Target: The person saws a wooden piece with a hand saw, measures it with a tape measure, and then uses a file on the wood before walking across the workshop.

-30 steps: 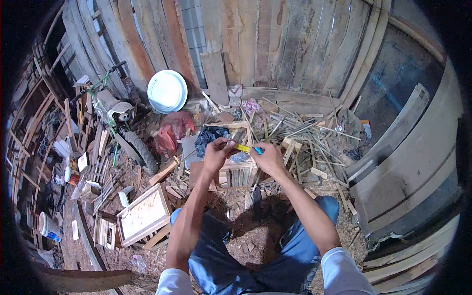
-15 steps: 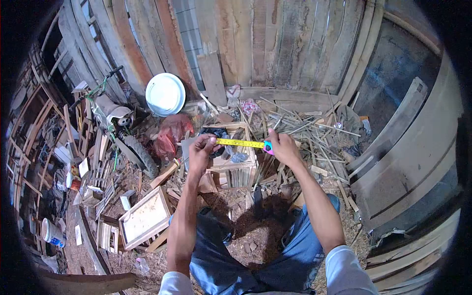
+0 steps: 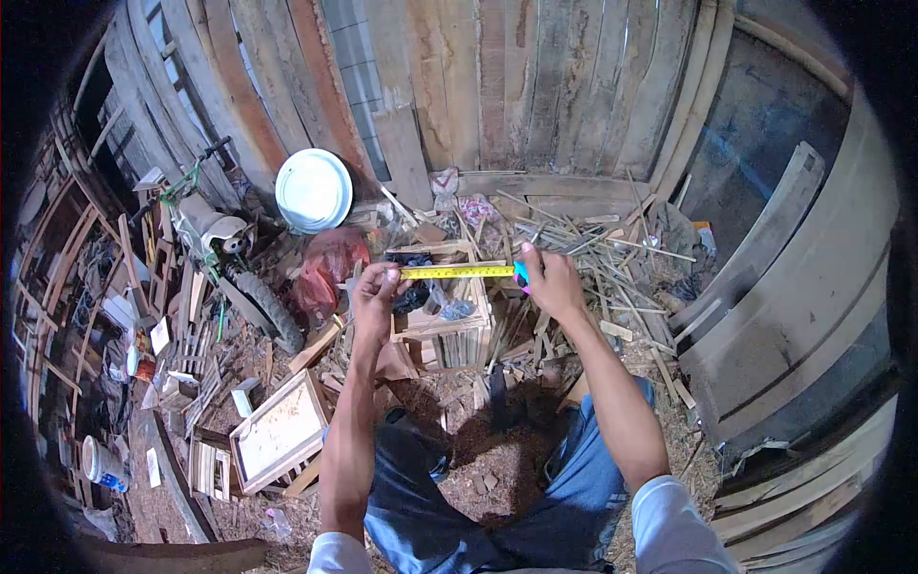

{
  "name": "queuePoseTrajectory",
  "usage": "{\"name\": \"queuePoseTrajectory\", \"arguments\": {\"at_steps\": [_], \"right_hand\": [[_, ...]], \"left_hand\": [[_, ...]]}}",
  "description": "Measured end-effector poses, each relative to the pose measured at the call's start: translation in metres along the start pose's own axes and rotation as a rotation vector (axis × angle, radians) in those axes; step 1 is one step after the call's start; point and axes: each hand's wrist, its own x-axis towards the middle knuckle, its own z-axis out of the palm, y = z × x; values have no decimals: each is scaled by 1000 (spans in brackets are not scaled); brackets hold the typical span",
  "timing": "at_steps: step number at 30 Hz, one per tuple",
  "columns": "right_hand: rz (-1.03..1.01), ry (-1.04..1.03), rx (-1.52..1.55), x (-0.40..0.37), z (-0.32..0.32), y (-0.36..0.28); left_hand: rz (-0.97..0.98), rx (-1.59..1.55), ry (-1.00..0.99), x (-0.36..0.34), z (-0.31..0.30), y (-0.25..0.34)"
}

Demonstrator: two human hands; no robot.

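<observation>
A tape measure is stretched level between my two hands, its yellow blade pulled out. My left hand pinches the free end of the blade between thumb and fingers. Wrapped in my right hand is the tape measure's case, blue and pink where it shows; the rest is hidden by the fingers. Below and behind the blade stands a wooden crate with a dark plastic bag and a clear bag in it. Neither hand touches the crate.
A framed wooden tray lies at left front, near a small motorbike. A white round lid leans by the plank wall. Thin wood strips are heaped at right. A white bucket lies far left.
More of the yellow blade shows between my hands, as my left hand has moved a little left. My right hand stays nearly in place. The view has shifted slightly.
</observation>
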Motion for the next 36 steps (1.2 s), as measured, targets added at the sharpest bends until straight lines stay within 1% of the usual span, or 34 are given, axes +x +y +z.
{"name": "queuePoseTrajectory", "arguments": {"at_steps": [5, 7, 10, 16, 20, 22, 26, 28, 30, 33, 34, 36], "right_hand": [[-22, -6, 13, 0, -2, 0], [-85, 11, 43, -2, -4, -6], [-95, 0, -29, 0, 5, 7], [-32, -71, -57, -2, -1, -5], [-81, -34, -60, -3, 3, -2], [-37, -87, 29, -3, 0, -9], [1, -154, 60, -2, -2, -11], [10, -158, -194, -3, -4, -16], [34, -205, -165, 2, -1, -6], [96, -271, -131, 10, -3, 12], [127, -294, -125, 12, -3, 17], [153, -309, -108, 11, -5, 12]], "left_hand": [[-41, 24, 2, -2, 2, 1], [-51, 35, -8, -3, 4, 2], [-49, 41, -31, -3, 5, 2], [-37, 49, -51, -1, 2, 0], [-26, 109, -40, -3, 4, 3], [-23, 120, -27, -4, 5, 4], [-53, 165, -7, -5, 6, 10], [-33, 180, -19, -1, -3, 1], [-12, 191, -22, 0, -12, -1], [31, 210, 122, 6, -31, 4], [45, 139, 141, 11, -44, -4], [-29, 182, 102, 9, -55, -4]]}}
